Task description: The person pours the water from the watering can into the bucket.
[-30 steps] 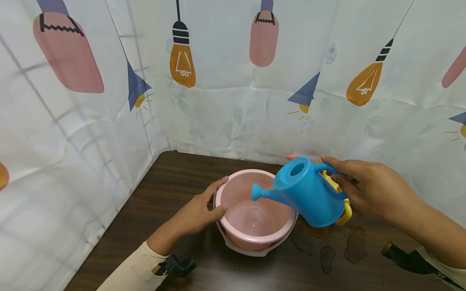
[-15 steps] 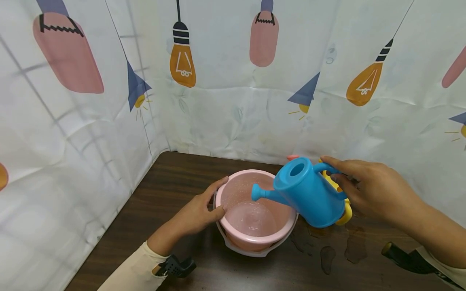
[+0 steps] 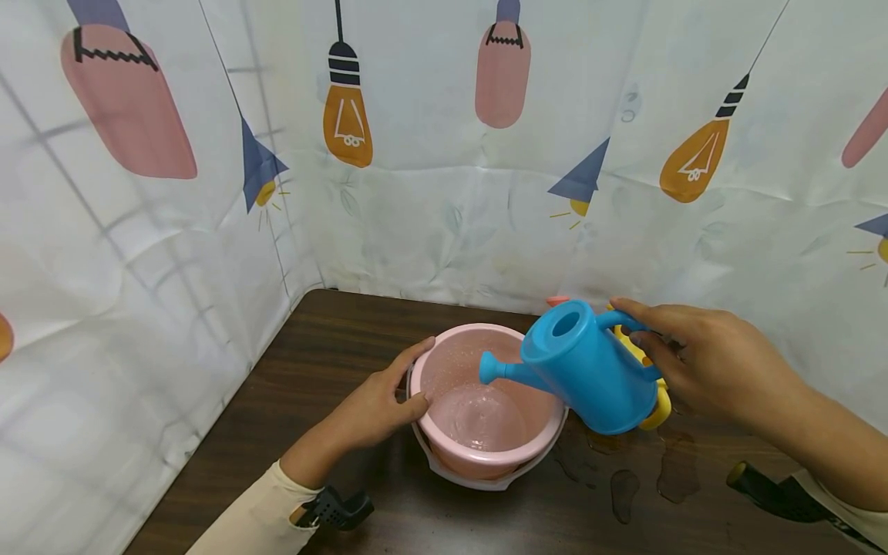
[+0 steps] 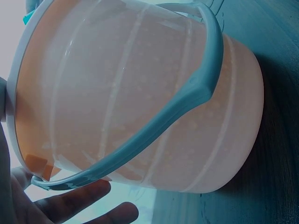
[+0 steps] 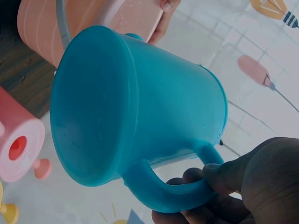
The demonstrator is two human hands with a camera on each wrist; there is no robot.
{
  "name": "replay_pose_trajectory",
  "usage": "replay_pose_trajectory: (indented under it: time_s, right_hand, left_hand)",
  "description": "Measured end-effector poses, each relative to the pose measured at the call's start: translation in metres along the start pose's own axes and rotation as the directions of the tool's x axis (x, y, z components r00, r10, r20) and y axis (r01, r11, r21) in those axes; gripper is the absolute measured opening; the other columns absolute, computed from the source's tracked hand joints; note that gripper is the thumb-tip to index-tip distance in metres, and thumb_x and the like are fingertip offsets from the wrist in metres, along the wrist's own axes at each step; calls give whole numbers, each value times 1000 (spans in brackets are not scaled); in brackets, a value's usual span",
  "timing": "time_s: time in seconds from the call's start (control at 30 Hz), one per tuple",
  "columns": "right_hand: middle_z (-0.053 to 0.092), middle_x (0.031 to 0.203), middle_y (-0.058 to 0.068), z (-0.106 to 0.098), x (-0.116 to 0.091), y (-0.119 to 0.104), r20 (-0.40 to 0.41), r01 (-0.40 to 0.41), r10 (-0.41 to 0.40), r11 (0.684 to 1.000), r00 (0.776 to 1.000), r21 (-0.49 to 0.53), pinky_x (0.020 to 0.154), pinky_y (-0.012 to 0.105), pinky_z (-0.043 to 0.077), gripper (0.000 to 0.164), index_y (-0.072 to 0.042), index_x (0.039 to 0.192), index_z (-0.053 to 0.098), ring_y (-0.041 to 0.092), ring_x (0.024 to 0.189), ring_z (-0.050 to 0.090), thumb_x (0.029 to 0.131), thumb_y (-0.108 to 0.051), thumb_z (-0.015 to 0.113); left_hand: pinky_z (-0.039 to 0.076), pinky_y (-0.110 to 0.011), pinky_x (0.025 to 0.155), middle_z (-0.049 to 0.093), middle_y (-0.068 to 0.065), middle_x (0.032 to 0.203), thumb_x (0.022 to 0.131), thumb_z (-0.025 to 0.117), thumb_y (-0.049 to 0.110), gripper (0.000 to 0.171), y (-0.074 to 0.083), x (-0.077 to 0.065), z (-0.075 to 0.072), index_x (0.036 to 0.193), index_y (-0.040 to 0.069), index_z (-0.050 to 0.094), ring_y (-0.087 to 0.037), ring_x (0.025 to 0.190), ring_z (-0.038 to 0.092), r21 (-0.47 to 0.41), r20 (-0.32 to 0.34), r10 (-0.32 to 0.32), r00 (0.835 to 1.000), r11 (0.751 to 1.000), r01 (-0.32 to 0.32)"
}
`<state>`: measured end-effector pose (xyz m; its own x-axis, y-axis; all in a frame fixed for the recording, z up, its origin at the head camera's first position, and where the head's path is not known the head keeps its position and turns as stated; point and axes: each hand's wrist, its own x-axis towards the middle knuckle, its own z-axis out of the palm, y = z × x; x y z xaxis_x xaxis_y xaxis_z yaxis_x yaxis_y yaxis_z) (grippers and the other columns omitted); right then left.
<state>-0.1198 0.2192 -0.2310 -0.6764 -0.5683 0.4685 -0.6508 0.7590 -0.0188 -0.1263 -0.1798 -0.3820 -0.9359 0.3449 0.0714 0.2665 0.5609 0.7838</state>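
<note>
A pink bucket (image 3: 496,456) with a pale handle (image 4: 187,100) stands on the table, with rippled water (image 3: 479,416) at its bottom. My left hand (image 3: 375,405) holds the bucket's left rim, thumb over the edge and fingers along the outside. Over the bucket's right side, a blue watering can (image 3: 597,378) hangs tilted, its spout (image 3: 494,368) pointing left above the opening. My right hand (image 3: 714,366) grips the can's handle (image 5: 173,193), fingers curled round it in the right wrist view.
Behind the blue can, a yellow watering can (image 3: 659,408) is partly hidden. A pink watering can (image 5: 21,154) shows in the right wrist view. Small puddles (image 3: 678,466) lie on the dark wooden table (image 3: 312,354), right of the bucket. A patterned curtain (image 3: 444,223) hangs behind and at left.
The ripples on the water in the bucket have shifted. Both hands, the bucket and the blue watering can stay in place.
</note>
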Motion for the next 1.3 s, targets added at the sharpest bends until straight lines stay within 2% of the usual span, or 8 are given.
replay_pose_trajectory:
  time_s: [0.13, 0.3, 0.47, 0.7, 1.07, 1.3]
  right_hand:
    - [74, 114, 15, 0, 0, 0, 6, -6, 6, 1000, 1000, 3, 59, 39, 54, 61, -5, 139, 64, 24, 81, 70, 81, 2, 81]
    - [74, 114, 14, 0, 1, 0, 0, 2, -2, 1000, 1000, 3, 57, 35, 51, 61, -5, 139, 64, 20, 79, 68, 80, 1, 81]
    - [74, 114, 14, 0, 1, 0, -2, 4, -4, 1000, 1000, 1, 57, 36, 51, 60, -5, 139, 65, 20, 78, 68, 81, 1, 81]
    - [74, 114, 15, 0, 1, 1, -2, 6, -6, 1000, 1000, 3, 60, 43, 55, 60, -5, 138, 65, 28, 83, 72, 81, 2, 80]
    - [75, 111, 13, 0, 2, 1, -14, 18, -18, 1000, 1000, -3, 56, 36, 51, 60, -5, 137, 66, 20, 76, 68, 80, 2, 81]
    - [74, 113, 15, 0, 2, 1, -7, 14, -13, 1000, 1000, 6, 60, 43, 56, 60, -4, 137, 65, 28, 83, 72, 80, 2, 81]
  left_hand:
    - [49, -49, 92, 55, -16, 143, 95, 65, 31, 76, 0, 0, 0, 161, 39, 27, -22, 110, 61, 2, -1, -3, 1000, 1000, 3]
    - [49, -49, 92, 56, -16, 143, 95, 65, 32, 76, 0, -1, 0, 161, 39, 27, -22, 110, 62, 2, -1, -5, 1000, 1000, 5]
    - [49, -49, 92, 55, -16, 143, 95, 65, 32, 76, 0, -1, 1, 161, 39, 27, -23, 111, 62, -2, 2, -4, 1000, 1000, 4]
    - [49, -48, 91, 58, -15, 140, 94, 65, 31, 78, 0, -1, 2, 161, 40, 26, -22, 110, 62, 13, -8, 4, 1000, 1000, -4]
    - [49, -49, 90, 58, -15, 140, 94, 65, 32, 78, -1, -1, 1, 161, 39, 27, -23, 109, 62, 20, -8, 1, 1000, 1000, 0]
    - [49, -48, 91, 58, -15, 139, 93, 65, 35, 78, 0, 0, 1, 161, 39, 26, -22, 108, 62, 14, -5, 2, 1000, 1000, -2]
